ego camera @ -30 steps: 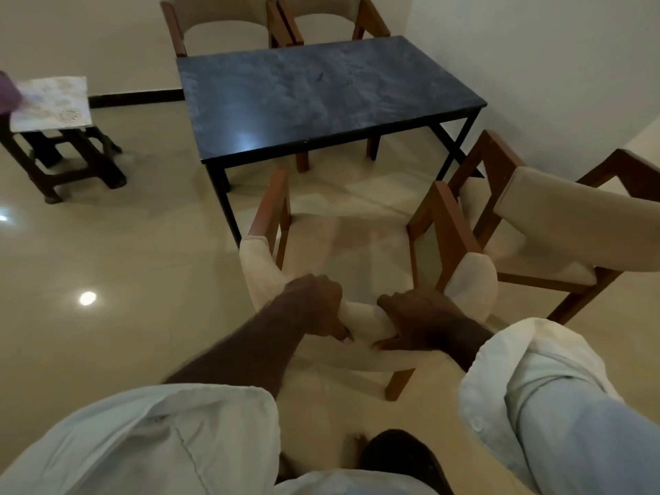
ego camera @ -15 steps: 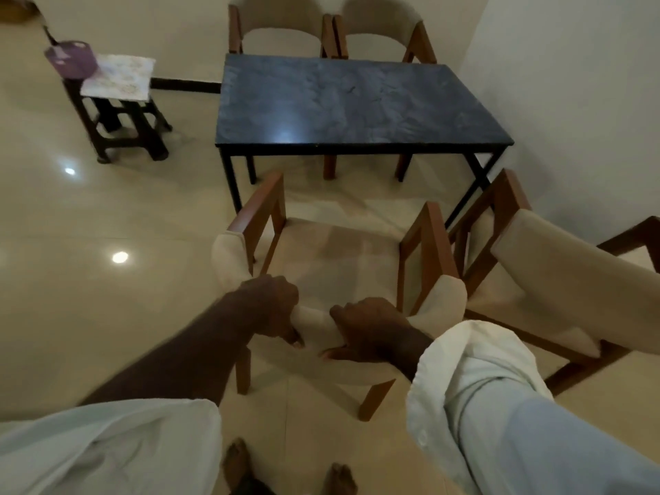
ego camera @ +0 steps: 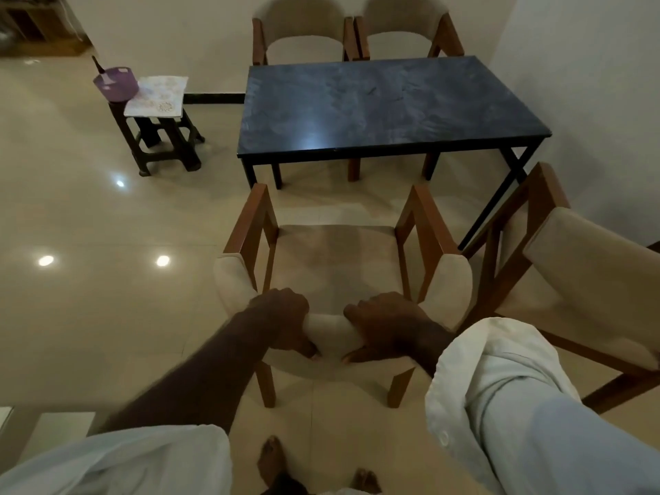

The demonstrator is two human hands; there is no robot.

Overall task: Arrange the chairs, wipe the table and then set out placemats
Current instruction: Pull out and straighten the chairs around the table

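As I look down, my left hand (ego camera: 285, 321) and right hand (ego camera: 387, 326) have their fingers (ego camera: 305, 346) clenched round the padded back of the near chair (ego camera: 335, 259), which faces the dark worktop (ego camera: 385, 105) just beyond; placemats (ego camera: 157, 96) lie on a stool (ego camera: 160, 144) far left.

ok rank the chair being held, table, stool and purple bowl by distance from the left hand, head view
1. chair: the left hand grips its backrest.
2. table: straight ahead, beyond the chair.
3. stool: far left.
4. purple bowl: on the stool's far left end.
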